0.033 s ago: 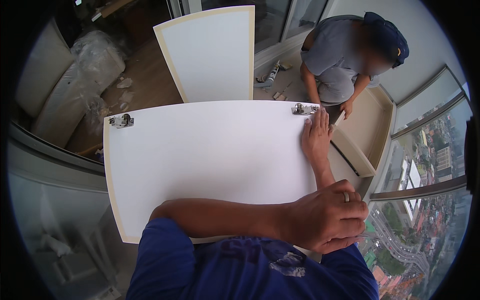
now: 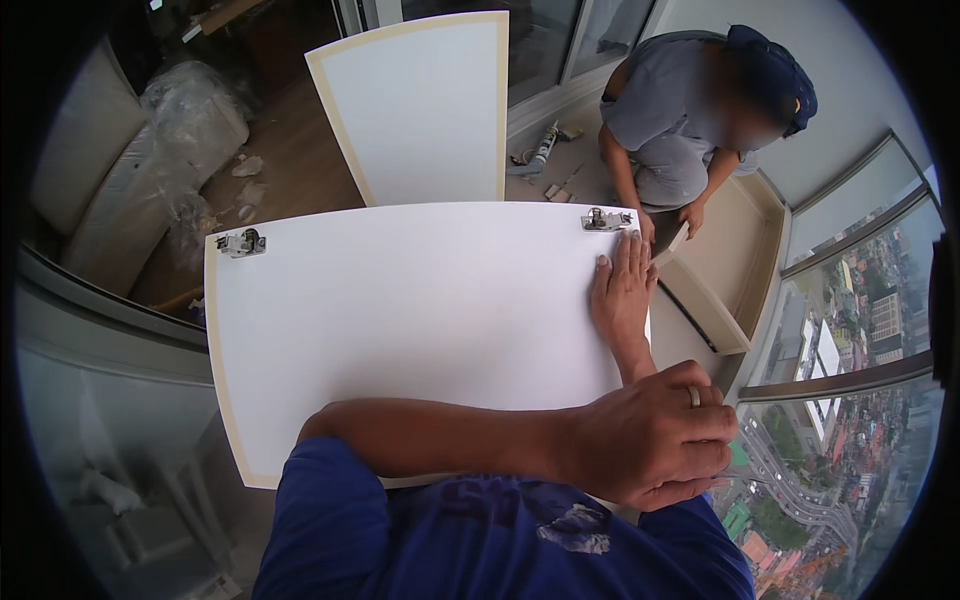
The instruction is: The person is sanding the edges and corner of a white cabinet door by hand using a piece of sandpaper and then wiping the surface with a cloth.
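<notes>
A white cabinet door panel (image 2: 420,310) lies before me, cream tape along its left edge. Two metal hinges sit at its far corners, a left hinge (image 2: 241,242) and a right hinge (image 2: 607,219). My right hand (image 2: 624,300) rests flat on the panel's right edge, just below the right hinge, fingers stretched out. Crossing over the panel's near side, my left arm brings my left hand (image 2: 660,435), with a ring on one finger, past the right edge. Its fingers are curled closed, and whatever they may hold is hidden.
A co-worker (image 2: 670,130) crouches at the far right beside a shallow cream drawer or box (image 2: 735,260). Behind my panel stands another white panel (image 2: 420,110) with taped edges. A sealant tube (image 2: 546,143) lies on the floor. Windows (image 2: 850,340) line the right; plastic-wrapped furniture (image 2: 190,140) is at left.
My right hand has slid a little toward me along the panel's right edge, away from the hinge, its thumb now spread. My left hand stays almost where it was.
</notes>
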